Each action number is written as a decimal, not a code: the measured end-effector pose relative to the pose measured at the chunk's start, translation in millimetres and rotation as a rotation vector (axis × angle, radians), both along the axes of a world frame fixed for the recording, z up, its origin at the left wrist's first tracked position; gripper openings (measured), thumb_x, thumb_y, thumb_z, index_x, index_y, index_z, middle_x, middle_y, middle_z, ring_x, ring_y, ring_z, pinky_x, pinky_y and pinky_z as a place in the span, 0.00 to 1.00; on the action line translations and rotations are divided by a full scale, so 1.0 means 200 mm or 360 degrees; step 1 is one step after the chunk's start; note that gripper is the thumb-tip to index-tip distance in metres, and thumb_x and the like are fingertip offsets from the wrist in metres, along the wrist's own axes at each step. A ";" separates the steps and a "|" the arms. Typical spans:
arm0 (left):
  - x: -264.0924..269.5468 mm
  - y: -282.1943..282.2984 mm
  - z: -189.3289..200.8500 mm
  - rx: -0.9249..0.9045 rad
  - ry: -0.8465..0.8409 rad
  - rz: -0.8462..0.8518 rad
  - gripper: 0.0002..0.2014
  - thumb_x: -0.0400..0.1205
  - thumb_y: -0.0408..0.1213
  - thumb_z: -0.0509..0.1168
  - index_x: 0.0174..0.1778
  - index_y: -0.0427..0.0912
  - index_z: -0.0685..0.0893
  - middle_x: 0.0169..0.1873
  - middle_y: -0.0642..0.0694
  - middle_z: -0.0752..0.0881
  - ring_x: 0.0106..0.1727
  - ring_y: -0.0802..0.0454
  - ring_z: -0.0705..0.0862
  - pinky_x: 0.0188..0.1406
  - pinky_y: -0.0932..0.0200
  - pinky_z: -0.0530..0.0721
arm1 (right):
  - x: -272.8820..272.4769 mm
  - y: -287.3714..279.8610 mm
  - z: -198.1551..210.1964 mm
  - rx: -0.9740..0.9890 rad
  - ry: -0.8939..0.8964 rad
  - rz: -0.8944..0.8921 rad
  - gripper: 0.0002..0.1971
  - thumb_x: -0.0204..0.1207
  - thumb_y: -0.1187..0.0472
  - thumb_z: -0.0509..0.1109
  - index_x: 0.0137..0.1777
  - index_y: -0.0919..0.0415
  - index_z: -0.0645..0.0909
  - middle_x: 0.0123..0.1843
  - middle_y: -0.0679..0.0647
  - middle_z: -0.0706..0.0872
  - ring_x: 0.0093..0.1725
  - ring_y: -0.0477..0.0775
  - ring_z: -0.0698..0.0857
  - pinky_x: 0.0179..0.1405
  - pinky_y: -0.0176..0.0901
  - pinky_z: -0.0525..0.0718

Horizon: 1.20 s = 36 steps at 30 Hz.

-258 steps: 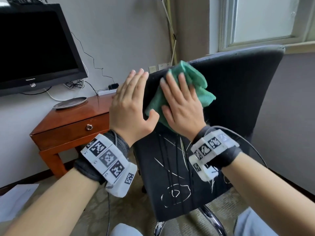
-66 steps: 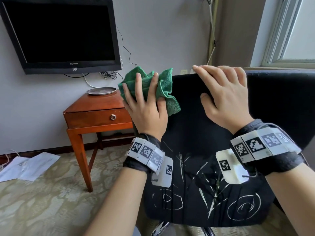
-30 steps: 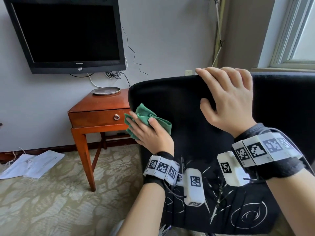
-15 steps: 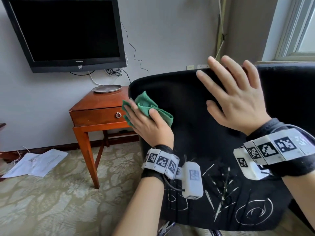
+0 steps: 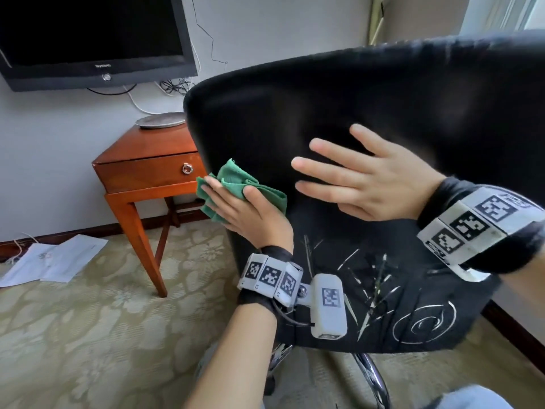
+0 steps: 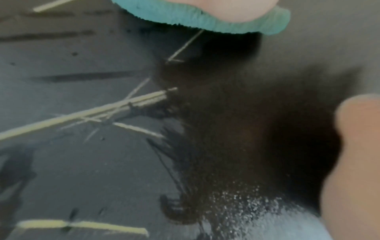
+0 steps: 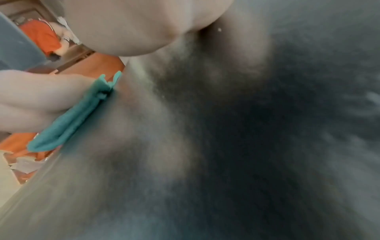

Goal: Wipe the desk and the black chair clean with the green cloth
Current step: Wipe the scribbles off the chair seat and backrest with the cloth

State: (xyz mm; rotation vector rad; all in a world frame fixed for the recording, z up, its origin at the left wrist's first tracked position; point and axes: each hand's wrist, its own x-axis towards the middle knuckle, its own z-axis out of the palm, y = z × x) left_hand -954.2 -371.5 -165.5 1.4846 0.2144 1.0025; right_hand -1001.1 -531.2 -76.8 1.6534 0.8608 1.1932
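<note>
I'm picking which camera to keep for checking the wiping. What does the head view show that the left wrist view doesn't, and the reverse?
Only the head view shows the television, wooden table, metal dish, papers, both wrists and the chair's whole back. Only the left wrist view shows the pale scratches close up. Both show the green cloth under the left hand and the right hand flat against the chair.

Green cloth (image 5: 249, 184), black chair (image 5: 368, 93) with pale scratch lines and swirls, reddish-brown desk (image 5: 147, 152).
</note>
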 end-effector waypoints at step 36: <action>0.04 0.03 0.10 0.0085 -0.0158 -0.0076 0.40 0.79 0.50 0.48 0.83 0.32 0.45 0.83 0.36 0.47 0.83 0.39 0.42 0.78 0.53 0.36 | 0.08 -0.04 -0.05 0.0022 -0.0216 -0.0067 0.25 0.82 0.53 0.55 0.79 0.58 0.62 0.80 0.58 0.60 0.78 0.64 0.61 0.73 0.65 0.58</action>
